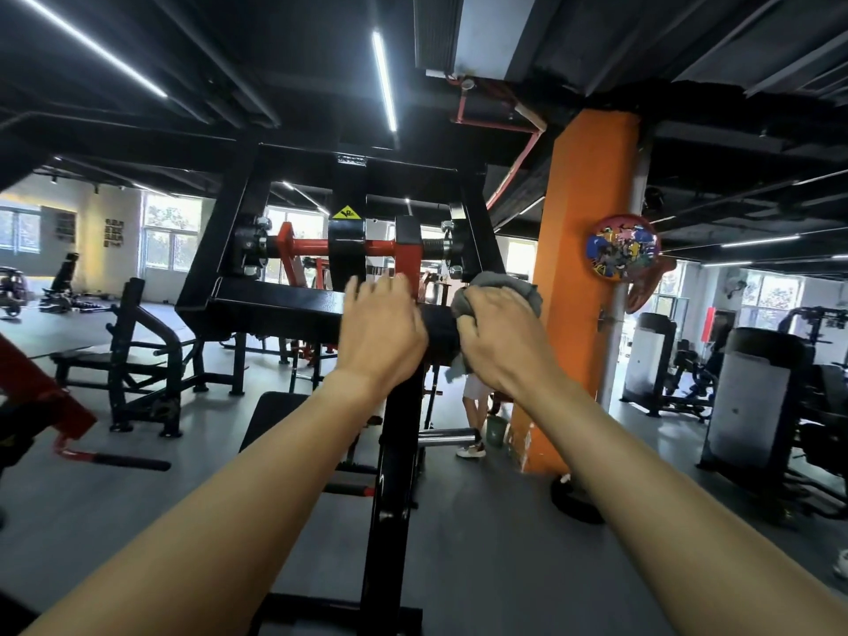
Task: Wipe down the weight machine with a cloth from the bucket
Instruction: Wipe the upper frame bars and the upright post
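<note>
The black weight machine with a red axle stands straight ahead, its upper frame at head height. My left hand lies over the frame's horizontal black beam, fingers hooked over its top edge. Beside it, my right hand grips a grey cloth and presses it on the same beam near its right end. Part of the cloth hangs below the hand. A small green bucket stands on the floor by the orange pillar, partly hidden behind the machine.
An orange pillar rises just right of the machine, with a colourful round plaque on a pole. A person's legs show behind the machine by the bucket. Other black gym machines stand left and right on the grey floor.
</note>
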Demonstrator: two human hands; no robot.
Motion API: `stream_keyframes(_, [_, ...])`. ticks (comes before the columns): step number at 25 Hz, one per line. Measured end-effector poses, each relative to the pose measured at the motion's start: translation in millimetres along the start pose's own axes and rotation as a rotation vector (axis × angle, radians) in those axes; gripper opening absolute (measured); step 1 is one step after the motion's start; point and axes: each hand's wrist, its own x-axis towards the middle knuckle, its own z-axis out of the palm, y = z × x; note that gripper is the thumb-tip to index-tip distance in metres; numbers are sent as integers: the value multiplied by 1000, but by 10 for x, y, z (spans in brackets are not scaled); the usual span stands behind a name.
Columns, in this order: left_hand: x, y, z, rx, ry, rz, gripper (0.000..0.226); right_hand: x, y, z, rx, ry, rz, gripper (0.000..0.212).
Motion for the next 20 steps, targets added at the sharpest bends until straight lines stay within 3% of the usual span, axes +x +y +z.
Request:
stream_keyframes(3, [-74,-162,16,48,73,-24,34,85,-204,82,-82,-47,41,22])
stream_keyframes(7, [-88,-226,47,54,31,59,23,364,-609,300,-64,-159,0,39])
stream_keyframes(10, [-96,-218,43,-54,68,-10,19,276,-429,289,4,-102,-21,41])
stream_keyframes(15, [-107,-234,76,-109,103,-26,24,5,-280,428,-20,187,82,35])
stream_keyframes(20, [-95,-238,77,-116,101,-36,27,247,-435,449,-9,57,9,35])
